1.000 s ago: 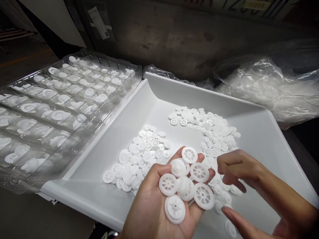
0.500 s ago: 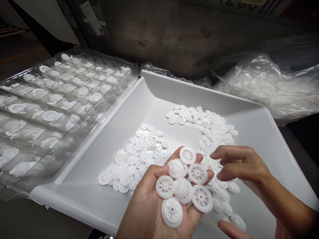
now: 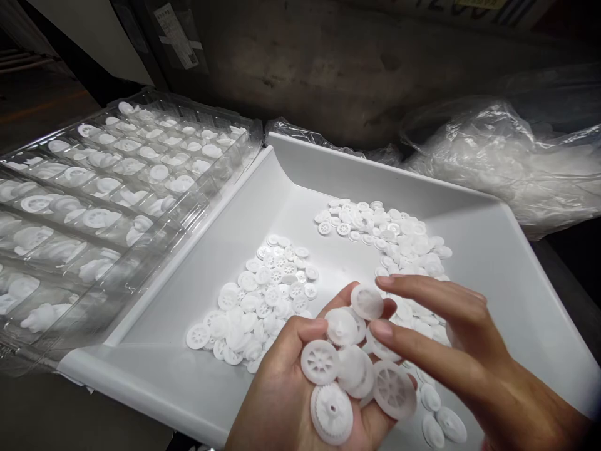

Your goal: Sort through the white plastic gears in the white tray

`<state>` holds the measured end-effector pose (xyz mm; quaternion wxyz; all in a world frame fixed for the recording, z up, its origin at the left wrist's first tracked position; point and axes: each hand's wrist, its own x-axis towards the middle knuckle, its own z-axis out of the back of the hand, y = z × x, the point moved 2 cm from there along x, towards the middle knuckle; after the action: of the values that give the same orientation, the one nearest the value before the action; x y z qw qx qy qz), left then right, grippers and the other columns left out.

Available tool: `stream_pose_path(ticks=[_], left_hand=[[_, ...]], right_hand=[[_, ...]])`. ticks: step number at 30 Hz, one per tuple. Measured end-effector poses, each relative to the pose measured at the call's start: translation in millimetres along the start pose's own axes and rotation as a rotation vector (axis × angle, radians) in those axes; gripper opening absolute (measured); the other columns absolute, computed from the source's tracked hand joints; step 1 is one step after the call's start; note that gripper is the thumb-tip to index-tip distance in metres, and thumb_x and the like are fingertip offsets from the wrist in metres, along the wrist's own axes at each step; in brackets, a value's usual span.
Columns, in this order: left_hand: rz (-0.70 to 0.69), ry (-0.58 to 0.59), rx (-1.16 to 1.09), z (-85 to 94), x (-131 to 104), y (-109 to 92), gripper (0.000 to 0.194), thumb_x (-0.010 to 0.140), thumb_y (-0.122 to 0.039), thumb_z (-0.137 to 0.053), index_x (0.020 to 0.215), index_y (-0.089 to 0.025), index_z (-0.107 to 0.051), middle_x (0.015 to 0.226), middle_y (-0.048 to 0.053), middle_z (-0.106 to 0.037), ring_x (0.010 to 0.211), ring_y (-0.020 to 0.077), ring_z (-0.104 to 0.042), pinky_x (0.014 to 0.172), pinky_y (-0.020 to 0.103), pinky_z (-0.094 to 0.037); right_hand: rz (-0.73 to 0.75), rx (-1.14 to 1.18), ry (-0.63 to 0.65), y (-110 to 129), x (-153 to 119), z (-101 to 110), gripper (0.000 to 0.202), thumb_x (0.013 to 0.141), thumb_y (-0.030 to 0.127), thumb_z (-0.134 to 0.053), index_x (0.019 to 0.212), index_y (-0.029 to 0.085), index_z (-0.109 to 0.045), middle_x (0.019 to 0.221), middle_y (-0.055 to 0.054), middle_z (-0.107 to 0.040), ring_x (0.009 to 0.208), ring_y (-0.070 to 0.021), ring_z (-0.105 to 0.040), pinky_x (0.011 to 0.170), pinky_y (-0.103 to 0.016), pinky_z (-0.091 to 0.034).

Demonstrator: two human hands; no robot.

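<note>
My left hand (image 3: 286, 394) lies palm up over the near edge of a white tray (image 3: 488, 250) and cups several white plastic gear wheels (image 3: 331, 410). Fingers of my right hand (image 3: 441, 338) stretch leftward over those wheels, the fingertips resting on or just above the ones near my left fingertips; I cannot tell whether it pinches one. More white wheels lie loose in the tray in a left pile (image 3: 263, 300) and a right pile (image 3: 394, 238).
A clear plastic blister tray (image 3: 225, 160) with rows of white parts in pockets lies to the left of the white tray. Crumpled clear plastic bags (image 3: 507, 163) sit at the back right. A dark wall rises behind.
My right hand has moved left, from hovering beside the wheels to reaching over those in my left palm. The left hand has stayed nearly still.
</note>
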<state>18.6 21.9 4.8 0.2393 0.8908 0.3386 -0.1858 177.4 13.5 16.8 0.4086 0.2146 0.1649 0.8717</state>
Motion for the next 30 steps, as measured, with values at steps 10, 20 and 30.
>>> stream_pose_path(ticks=[10,20,30], left_hand=[[0.066,0.116,0.083,1.7,2.3,3.5,0.039,0.078,-0.024,-0.041,0.111,-0.019,-0.061,0.095,0.008,-0.065,0.107,0.0254,-0.060,0.098,0.040,-0.042],[0.113,0.087,-0.029,-0.9,1.2,6.8,0.026,0.086,-0.020,-0.040,0.081,-0.010,-0.064,0.083,0.006,-0.067,0.082,0.0088,-0.065,0.093,0.018,-0.041],[0.106,0.132,0.329,14.1,-1.4,2.0,0.050,0.094,-0.027,-0.030,0.133,-0.002,-0.048,0.137,0.014,-0.052,0.123,0.0235,-0.054,0.099,0.033,-0.046]], right_hand=[[0.282,-0.100,0.152,-6.0,19.7,-5.8,0.065,0.087,0.037,-0.049,0.142,0.008,-0.029,0.139,-0.016,-0.046,0.130,-0.0317,-0.040,0.104,-0.046,-0.038],[-0.085,0.208,-0.096,-9.5,23.8,-7.3,0.031,0.089,0.035,-0.052,0.114,0.019,-0.060,0.094,-0.010,-0.062,0.085,-0.0261,-0.059,0.067,-0.039,-0.054],[-0.721,0.965,-0.200,-30.5,19.7,-7.9,0.033,0.089,0.052,-0.051,0.086,0.022,-0.065,0.069,-0.002,-0.052,0.058,-0.0154,-0.048,0.053,-0.029,-0.050]])
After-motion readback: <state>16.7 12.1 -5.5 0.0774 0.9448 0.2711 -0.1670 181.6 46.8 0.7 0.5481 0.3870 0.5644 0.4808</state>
